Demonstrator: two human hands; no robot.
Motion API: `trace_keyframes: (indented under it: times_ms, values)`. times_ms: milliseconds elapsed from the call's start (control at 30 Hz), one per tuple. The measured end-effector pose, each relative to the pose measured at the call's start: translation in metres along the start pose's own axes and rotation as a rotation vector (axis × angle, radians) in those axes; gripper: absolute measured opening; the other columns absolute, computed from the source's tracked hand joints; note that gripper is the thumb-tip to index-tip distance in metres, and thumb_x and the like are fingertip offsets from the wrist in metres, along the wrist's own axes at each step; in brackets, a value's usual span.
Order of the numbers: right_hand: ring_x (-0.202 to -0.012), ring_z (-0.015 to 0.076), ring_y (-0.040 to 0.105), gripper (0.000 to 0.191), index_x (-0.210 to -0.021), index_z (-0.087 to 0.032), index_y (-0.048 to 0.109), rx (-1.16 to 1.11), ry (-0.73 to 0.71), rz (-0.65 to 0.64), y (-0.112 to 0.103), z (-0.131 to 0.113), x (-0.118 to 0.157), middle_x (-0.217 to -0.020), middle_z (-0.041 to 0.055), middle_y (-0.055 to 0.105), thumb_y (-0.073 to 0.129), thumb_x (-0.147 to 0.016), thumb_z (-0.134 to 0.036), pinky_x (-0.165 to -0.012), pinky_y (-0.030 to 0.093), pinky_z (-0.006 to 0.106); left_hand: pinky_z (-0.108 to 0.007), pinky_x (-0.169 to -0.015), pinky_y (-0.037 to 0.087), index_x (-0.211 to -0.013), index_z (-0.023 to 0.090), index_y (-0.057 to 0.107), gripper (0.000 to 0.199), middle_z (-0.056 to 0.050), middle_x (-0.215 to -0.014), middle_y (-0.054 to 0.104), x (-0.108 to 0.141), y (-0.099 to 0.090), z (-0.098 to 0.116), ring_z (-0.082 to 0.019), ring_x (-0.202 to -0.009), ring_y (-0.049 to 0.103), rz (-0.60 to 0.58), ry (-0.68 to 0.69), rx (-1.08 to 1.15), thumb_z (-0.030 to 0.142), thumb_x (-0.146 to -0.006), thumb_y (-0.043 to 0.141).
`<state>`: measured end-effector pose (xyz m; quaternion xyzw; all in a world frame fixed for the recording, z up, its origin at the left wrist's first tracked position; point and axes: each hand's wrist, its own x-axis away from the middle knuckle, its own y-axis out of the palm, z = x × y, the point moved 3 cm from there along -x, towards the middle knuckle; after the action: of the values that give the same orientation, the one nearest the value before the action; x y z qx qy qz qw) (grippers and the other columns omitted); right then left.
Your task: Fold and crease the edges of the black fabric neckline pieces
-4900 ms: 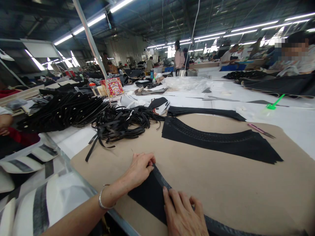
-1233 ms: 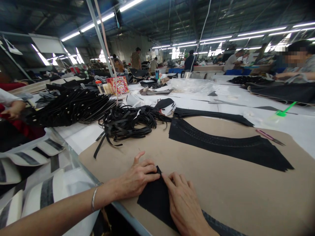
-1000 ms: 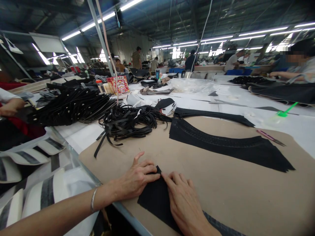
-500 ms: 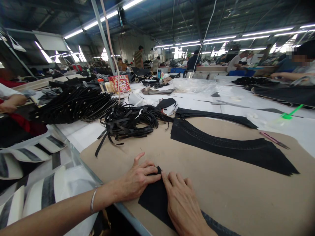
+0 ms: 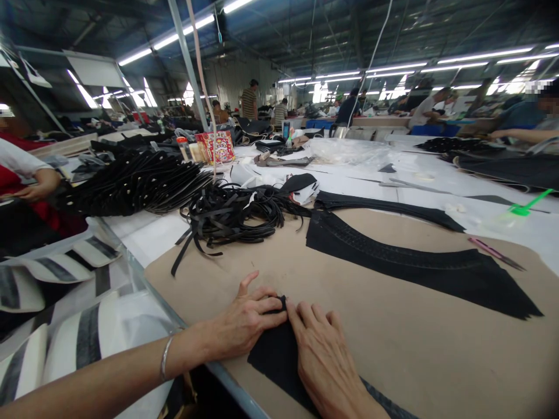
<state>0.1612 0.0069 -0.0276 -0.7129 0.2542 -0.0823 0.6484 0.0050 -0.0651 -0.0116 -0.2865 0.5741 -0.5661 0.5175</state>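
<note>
A black fabric piece [image 5: 279, 358] lies on the brown board [image 5: 437, 349] at the near edge of the table, running under my right hand to the bottom of the view. My left hand [image 5: 247, 320], with a bangle on its wrist, grips the piece's upper end, forefinger and middle finger on it and thumb raised. Right beside it, my right hand [image 5: 325, 355] presses its fingertips on the same end, fingers bent and close together. What lies under the fingertips is hidden. Further back rests a stack of curved black pieces [image 5: 414, 265].
A tangle of black straps [image 5: 236, 215] lies behind my hands, with layered black pieces [image 5: 140, 180] at the back left. Pink-handled snips [image 5: 495, 253] lie to the right. Striped pale pieces [image 5: 87, 337] fill the lower left. A co-worker's hand [image 5: 41, 186] shows at the far left.
The view has shifted slightly, so the background sits a little further right. The co-worker at the far left has come further into view. My hands stay nearly where they were on the fabric.
</note>
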Motion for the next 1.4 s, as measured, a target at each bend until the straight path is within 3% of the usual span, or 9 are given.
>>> trace_keyframes:
  times_ms: [300, 567, 767, 900, 1067, 1167, 1267, 1400]
  values:
    - [-0.103, 0.0286, 0.055, 0.059, -0.139, -0.023, 0.047, 0.027, -0.051, 0.046, 0.012, 0.001, -0.002, -0.111, 0.0108, 0.064, 0.038, -0.083, -0.006, -0.091, 0.038, 0.045, -0.050, -0.114, -0.007, -0.127, 0.025, 0.054, 0.039, -0.001, -0.110, 0.067, 0.001, 0.000, 0.001, -0.019, -0.119, 0.050, 0.008, 0.040, -0.041, 0.012, -0.091, 0.050]
    - [-0.101, 0.0296, 0.053, 0.057, -0.136, -0.021, 0.050, -0.072, 0.066, -0.081, -0.019, -0.005, -0.024, -0.110, 0.0123, 0.062, 0.043, -0.081, -0.009, -0.089, 0.036, 0.049, -0.049, -0.114, -0.008, -0.128, 0.026, 0.054, 0.038, -0.002, -0.118, 0.065, 0.000, -0.003, 0.004, -0.020, -0.123, 0.047, -0.009, 0.037, -0.037, 0.012, -0.093, 0.047]
    - [-0.111, 0.0282, 0.049, 0.050, -0.138, -0.019, 0.046, -0.278, 0.202, -0.152, -0.024, 0.012, 0.000, -0.122, 0.0108, 0.058, 0.046, -0.088, -0.020, -0.094, 0.035, 0.047, -0.051, -0.114, -0.002, -0.127, 0.023, 0.054, 0.037, -0.004, -0.107, 0.068, 0.002, -0.001, 0.006, -0.020, -0.116, 0.052, 0.026, -0.019, -0.013, 0.012, -0.093, 0.044]
    - [-0.107, 0.0290, 0.050, 0.038, -0.126, -0.019, 0.054, -0.256, 0.228, -0.153, -0.023, 0.012, 0.015, -0.116, 0.0096, 0.060, 0.047, -0.089, -0.018, -0.091, 0.036, 0.047, -0.052, -0.113, 0.006, -0.113, 0.023, 0.061, 0.035, -0.004, -0.106, 0.065, -0.003, -0.001, 0.009, -0.019, -0.112, 0.053, 0.051, -0.069, -0.011, 0.006, -0.090, 0.041]
    - [-0.098, 0.0281, 0.053, 0.020, -0.104, -0.021, 0.059, -0.246, 0.249, -0.150, -0.028, 0.009, 0.015, -0.102, 0.0065, 0.061, 0.048, -0.089, -0.014, -0.086, 0.038, 0.045, -0.051, -0.107, 0.015, -0.097, 0.024, 0.064, 0.027, -0.005, -0.108, 0.058, -0.017, -0.006, 0.019, -0.021, -0.106, 0.052, 0.157, -0.137, 0.009, 0.009, -0.090, 0.043]
    - [-0.097, 0.0276, 0.054, 0.017, -0.099, -0.021, 0.058, -0.262, 0.271, -0.179, -0.029, 0.011, 0.015, -0.100, 0.0064, 0.062, 0.049, -0.088, -0.012, -0.085, 0.038, 0.044, -0.049, -0.107, 0.017, -0.102, 0.023, 0.061, 0.022, -0.004, -0.103, 0.061, -0.028, -0.005, 0.029, -0.021, -0.104, 0.052, 0.106, -0.134, 0.081, 0.011, -0.090, 0.048]
    - [-0.100, 0.0267, 0.055, 0.019, -0.102, -0.020, 0.058, -0.323, 0.292, -0.186, -0.029, 0.015, 0.018, -0.104, 0.0069, 0.062, 0.050, -0.087, -0.010, -0.088, 0.039, 0.043, -0.046, -0.107, 0.019, -0.112, 0.022, 0.057, 0.030, -0.002, -0.102, 0.062, -0.038, -0.001, 0.037, -0.020, -0.103, 0.053, 0.033, -0.099, 0.154, 0.008, -0.086, 0.053]
    - [-0.096, 0.0240, 0.056, 0.018, -0.098, -0.020, 0.057, -0.433, 0.335, -0.188, -0.028, 0.023, 0.028, -0.102, 0.0059, 0.062, 0.051, -0.085, -0.009, -0.086, 0.041, 0.039, -0.040, -0.098, 0.031, -0.107, 0.022, 0.061, 0.030, -0.004, -0.101, 0.062, -0.044, 0.004, 0.040, -0.020, -0.100, 0.052, -0.033, -0.036, 0.183, 0.005, -0.087, 0.047]
